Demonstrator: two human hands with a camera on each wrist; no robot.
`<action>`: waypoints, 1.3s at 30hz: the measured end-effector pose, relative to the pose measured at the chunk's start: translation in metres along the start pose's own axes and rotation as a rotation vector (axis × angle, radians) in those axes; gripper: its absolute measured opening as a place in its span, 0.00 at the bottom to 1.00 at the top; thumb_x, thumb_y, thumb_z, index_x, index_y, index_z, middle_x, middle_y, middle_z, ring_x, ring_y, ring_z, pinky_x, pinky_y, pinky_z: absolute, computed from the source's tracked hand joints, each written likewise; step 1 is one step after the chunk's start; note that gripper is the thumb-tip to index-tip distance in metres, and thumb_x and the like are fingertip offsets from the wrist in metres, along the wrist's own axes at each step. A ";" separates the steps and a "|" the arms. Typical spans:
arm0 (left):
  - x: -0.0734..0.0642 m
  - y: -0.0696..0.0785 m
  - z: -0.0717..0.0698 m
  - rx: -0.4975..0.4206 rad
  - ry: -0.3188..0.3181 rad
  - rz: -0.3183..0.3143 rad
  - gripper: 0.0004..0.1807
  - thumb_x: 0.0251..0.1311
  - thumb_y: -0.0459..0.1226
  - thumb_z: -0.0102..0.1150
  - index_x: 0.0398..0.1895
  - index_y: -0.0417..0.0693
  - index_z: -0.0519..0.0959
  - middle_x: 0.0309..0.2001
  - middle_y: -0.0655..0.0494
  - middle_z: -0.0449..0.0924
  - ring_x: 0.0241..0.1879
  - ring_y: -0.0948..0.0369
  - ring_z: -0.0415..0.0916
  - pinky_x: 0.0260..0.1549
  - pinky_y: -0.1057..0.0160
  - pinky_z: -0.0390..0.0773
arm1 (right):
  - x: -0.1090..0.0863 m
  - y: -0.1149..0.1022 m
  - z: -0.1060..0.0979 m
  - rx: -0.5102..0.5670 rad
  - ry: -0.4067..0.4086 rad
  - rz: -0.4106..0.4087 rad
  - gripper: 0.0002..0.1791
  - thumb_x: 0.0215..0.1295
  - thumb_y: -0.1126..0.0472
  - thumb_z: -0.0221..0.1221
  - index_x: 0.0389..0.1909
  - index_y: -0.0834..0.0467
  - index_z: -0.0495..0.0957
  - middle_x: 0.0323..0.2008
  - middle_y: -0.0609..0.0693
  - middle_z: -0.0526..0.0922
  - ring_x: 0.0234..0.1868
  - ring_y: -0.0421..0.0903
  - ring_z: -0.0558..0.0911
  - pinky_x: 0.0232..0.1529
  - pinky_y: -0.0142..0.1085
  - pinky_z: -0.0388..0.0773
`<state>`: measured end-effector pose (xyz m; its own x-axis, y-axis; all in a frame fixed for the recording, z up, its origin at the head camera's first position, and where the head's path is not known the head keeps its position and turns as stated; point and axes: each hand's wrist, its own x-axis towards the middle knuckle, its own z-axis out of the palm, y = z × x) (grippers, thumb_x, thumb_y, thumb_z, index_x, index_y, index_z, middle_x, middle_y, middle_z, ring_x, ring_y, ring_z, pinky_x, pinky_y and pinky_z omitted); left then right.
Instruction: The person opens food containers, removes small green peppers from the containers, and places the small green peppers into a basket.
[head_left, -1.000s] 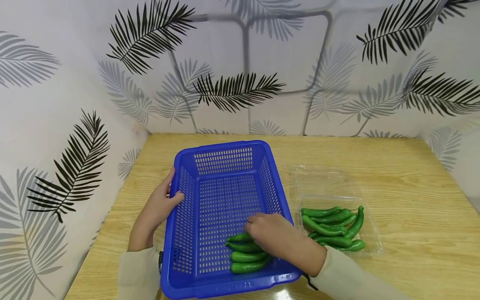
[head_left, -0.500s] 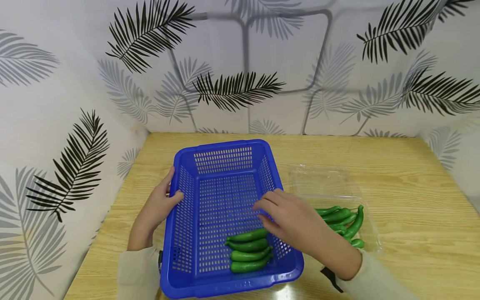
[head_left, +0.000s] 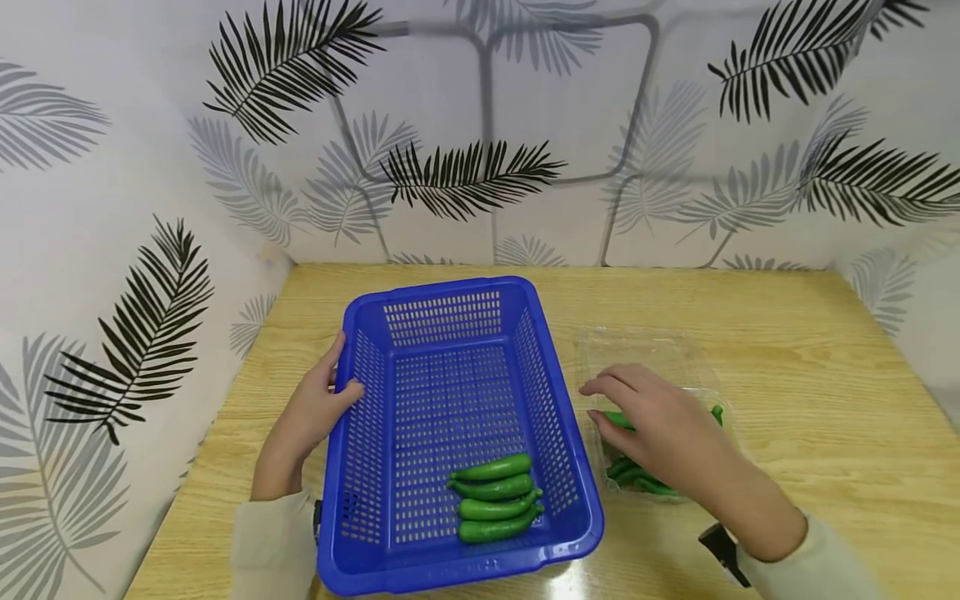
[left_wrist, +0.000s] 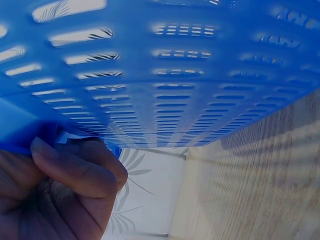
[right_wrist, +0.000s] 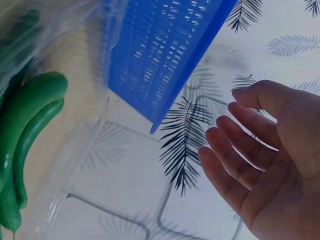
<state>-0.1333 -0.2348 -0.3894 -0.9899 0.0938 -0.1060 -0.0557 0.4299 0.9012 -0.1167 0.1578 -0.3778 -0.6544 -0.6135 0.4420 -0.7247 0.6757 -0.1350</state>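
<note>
A blue perforated plastic basket (head_left: 551,400) stands on the table, and my left hand (head_left: 311,412) grips its left rim, thumb inside and fingers outside. In the left wrist view the curled fingers (left_wrist: 85,175) of that hand hold the rim. Several green chili peppers (head_left: 495,510) lie side by side at the basket's near right corner. To the right, my right hand (head_left: 667,425) hovers over a clear plastic clamshell box (head_left: 600,354), hiding much of the green peppers (right_wrist: 35,115) in it. In the right wrist view its fingers are spread, bent a little, and hold nothing.
The wooden table (head_left: 825,400) extends right of the clear box and behind the basket. Its back edge meets a white wall covering (head_left: 547,225) printed with dark and grey leaves. The basket's right rim stands close to the box's left side.
My right hand has let go of a pepper in the basket, risen over the right rim and moved right above the clear box. The left hand keeps its grip on the rim.
</note>
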 end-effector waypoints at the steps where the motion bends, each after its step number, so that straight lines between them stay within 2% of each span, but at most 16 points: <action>1: 0.000 0.000 0.000 -0.002 0.002 -0.001 0.42 0.59 0.29 0.47 0.73 0.46 0.39 0.47 0.32 0.66 0.36 0.46 0.75 0.29 0.58 0.81 | -0.003 0.002 0.000 0.000 -0.007 0.009 0.15 0.52 0.60 0.65 0.43 0.54 0.78 0.40 0.47 0.79 0.41 0.44 0.79 0.34 0.36 0.79; 5: 0.000 0.000 -0.001 -0.011 -0.002 -0.006 0.43 0.59 0.30 0.48 0.74 0.47 0.38 0.47 0.32 0.66 0.35 0.46 0.75 0.29 0.58 0.81 | -0.016 0.013 0.003 -0.001 -0.037 0.054 0.15 0.50 0.60 0.66 0.41 0.54 0.79 0.37 0.46 0.79 0.37 0.43 0.79 0.28 0.36 0.79; 8: 0.000 0.000 -0.001 -0.011 -0.005 -0.012 0.43 0.59 0.30 0.48 0.74 0.47 0.38 0.47 0.32 0.66 0.35 0.47 0.76 0.29 0.58 0.81 | -0.027 0.021 0.008 0.011 -0.091 0.100 0.13 0.50 0.61 0.66 0.39 0.55 0.80 0.36 0.46 0.80 0.36 0.44 0.80 0.30 0.38 0.79; 14: 0.000 0.001 0.000 -0.013 -0.005 -0.010 0.43 0.59 0.30 0.48 0.74 0.47 0.38 0.47 0.32 0.67 0.34 0.47 0.76 0.28 0.58 0.81 | -0.049 0.035 0.016 0.057 -0.283 0.233 0.12 0.53 0.59 0.65 0.40 0.56 0.81 0.37 0.47 0.81 0.39 0.47 0.80 0.36 0.43 0.79; 16: 0.002 -0.003 0.000 -0.019 -0.008 -0.009 0.43 0.59 0.30 0.48 0.74 0.48 0.38 0.47 0.33 0.66 0.34 0.47 0.76 0.28 0.58 0.81 | -0.054 0.038 0.018 0.084 -0.334 0.252 0.13 0.54 0.58 0.65 0.40 0.56 0.81 0.38 0.47 0.81 0.40 0.47 0.80 0.37 0.43 0.79; 19: 0.008 -0.018 -0.001 -0.017 -0.005 -0.004 0.43 0.59 0.31 0.48 0.74 0.51 0.38 0.47 0.34 0.66 0.34 0.49 0.76 0.28 0.58 0.81 | -0.061 0.042 0.021 0.109 -0.376 0.252 0.13 0.53 0.57 0.65 0.40 0.54 0.81 0.37 0.45 0.81 0.39 0.45 0.80 0.37 0.42 0.79; 22: 0.011 -0.024 -0.002 -0.012 -0.003 -0.003 0.43 0.59 0.31 0.48 0.74 0.53 0.38 0.47 0.35 0.66 0.34 0.49 0.76 0.28 0.58 0.81 | -0.064 0.045 0.023 0.122 -0.396 0.249 0.12 0.53 0.58 0.66 0.39 0.52 0.81 0.37 0.43 0.81 0.38 0.44 0.80 0.35 0.41 0.78; 28: 0.003 -0.006 0.000 -0.021 0.001 -0.012 0.43 0.59 0.30 0.48 0.74 0.50 0.39 0.46 0.34 0.66 0.34 0.48 0.75 0.28 0.58 0.81 | -0.065 0.045 0.028 0.075 -0.387 0.241 0.11 0.49 0.61 0.68 0.35 0.53 0.81 0.34 0.45 0.80 0.37 0.46 0.79 0.34 0.42 0.78; 39: 0.001 -0.002 -0.001 -0.011 -0.001 -0.011 0.43 0.59 0.29 0.47 0.74 0.47 0.38 0.45 0.34 0.66 0.33 0.47 0.76 0.28 0.58 0.81 | -0.065 0.043 0.033 0.058 -0.366 0.242 0.11 0.48 0.62 0.68 0.34 0.55 0.81 0.34 0.47 0.80 0.38 0.48 0.79 0.37 0.44 0.78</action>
<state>-0.1343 -0.2361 -0.3911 -0.9892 0.0899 -0.1158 -0.0676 0.4209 0.9046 -0.1125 0.2137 -0.4419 -0.8324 -0.5520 0.0497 -0.5454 0.8001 -0.2498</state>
